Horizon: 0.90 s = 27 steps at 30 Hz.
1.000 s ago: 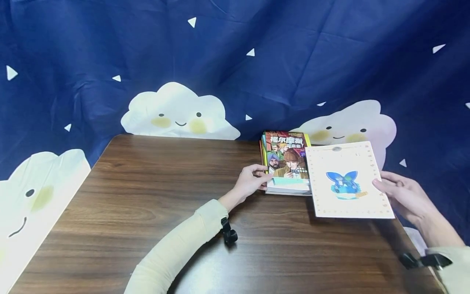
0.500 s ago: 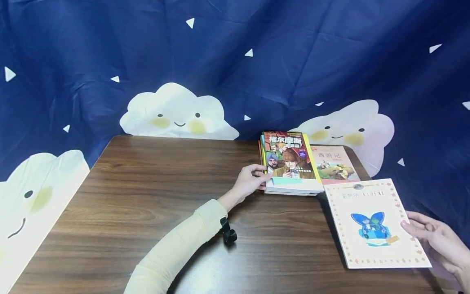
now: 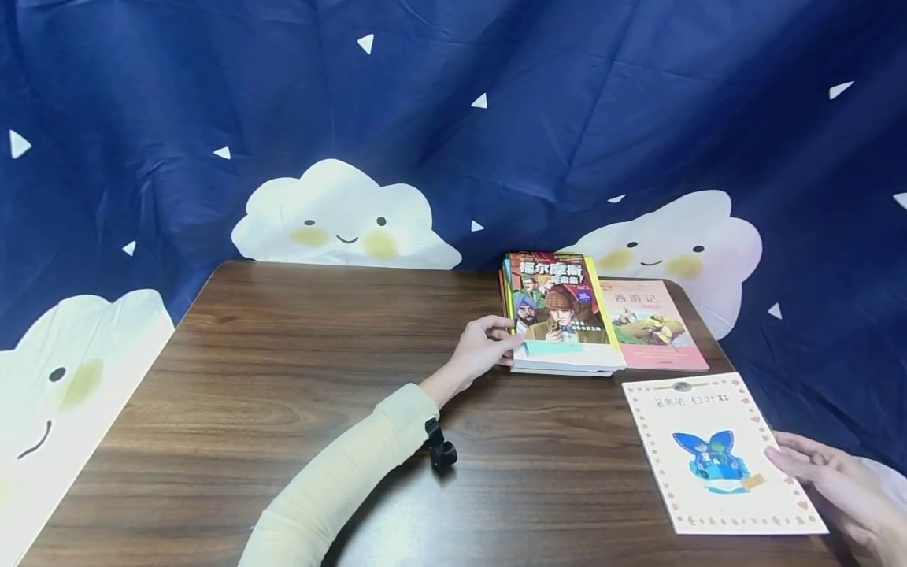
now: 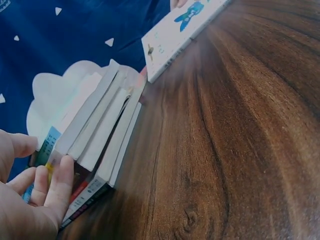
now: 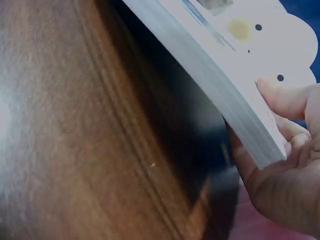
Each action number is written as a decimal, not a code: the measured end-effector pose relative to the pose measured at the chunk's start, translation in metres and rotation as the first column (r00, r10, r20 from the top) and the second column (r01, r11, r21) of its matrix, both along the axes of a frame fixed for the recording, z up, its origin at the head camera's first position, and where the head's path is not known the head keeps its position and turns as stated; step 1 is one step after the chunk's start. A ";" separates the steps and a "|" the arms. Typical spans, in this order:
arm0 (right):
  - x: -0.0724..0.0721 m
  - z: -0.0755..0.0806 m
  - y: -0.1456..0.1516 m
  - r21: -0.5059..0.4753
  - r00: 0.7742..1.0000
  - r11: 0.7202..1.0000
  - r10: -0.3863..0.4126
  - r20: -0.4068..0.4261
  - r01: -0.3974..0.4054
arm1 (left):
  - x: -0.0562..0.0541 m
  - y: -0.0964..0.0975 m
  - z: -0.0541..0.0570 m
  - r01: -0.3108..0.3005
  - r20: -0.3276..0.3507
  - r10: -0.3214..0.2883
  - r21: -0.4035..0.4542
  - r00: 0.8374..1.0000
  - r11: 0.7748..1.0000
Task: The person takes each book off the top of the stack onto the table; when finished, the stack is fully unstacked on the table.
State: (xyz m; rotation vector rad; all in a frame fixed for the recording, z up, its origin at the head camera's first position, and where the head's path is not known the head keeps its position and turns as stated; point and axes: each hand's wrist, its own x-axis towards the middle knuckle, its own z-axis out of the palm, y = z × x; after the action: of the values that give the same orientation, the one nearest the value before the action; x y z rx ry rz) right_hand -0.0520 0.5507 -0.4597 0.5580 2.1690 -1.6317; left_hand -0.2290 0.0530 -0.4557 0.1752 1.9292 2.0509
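Note:
My right hand (image 3: 843, 488) grips a white book (image 3: 723, 512) by its right edge, thumb on the cover and fingers underneath. The cover has a blue butterfly-like picture and a patterned border. In the right wrist view the page edges of this book (image 5: 215, 85) show, tilted above the wood. At the stack of books (image 3: 560, 311), my left hand (image 3: 482, 346) holds the left side, thumb on top. The uppermost book shows a detective in a brown cap. The left wrist view shows the thumb and fingers of my left hand (image 4: 40, 190) around the corner of several stacked books (image 4: 100, 130).
A pink book (image 3: 655, 323) lies right of the stack, partly covered by it. The brown wooden table (image 3: 319, 339) ends at the right close beside my right hand. Behind it hangs a blue curtain (image 3: 425, 94) with clouds and white triangles.
My right hand has carried the white book right and toward me, off the stack's side, uncovering the pink book. The top book of the stack shows fully. My left hand stays at the stack.

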 end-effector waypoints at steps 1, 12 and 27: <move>-0.002 0.001 -0.001 0.049 1.000 0.999 0.011 0.020 -0.012 | 0.000 0.000 0.001 0.000 -0.001 0.000 -0.001 1.000 1.000; -0.013 0.011 -0.012 0.466 0.979 0.883 0.144 -0.141 -0.062 | -0.001 -0.003 0.002 0.005 0.004 -0.005 -0.001 1.000 1.000; -0.098 0.044 -0.098 0.260 0.866 0.950 0.274 -0.417 -0.175 | -0.002 -0.004 0.005 0.018 0.010 -0.018 -0.032 1.000 0.999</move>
State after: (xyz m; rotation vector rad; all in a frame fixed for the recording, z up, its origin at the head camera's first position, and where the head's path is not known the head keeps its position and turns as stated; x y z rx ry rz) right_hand -0.1496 0.4525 -0.4156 -0.0416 2.6446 -1.5173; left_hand -0.2312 0.0490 -0.4505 0.1739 1.9463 2.0042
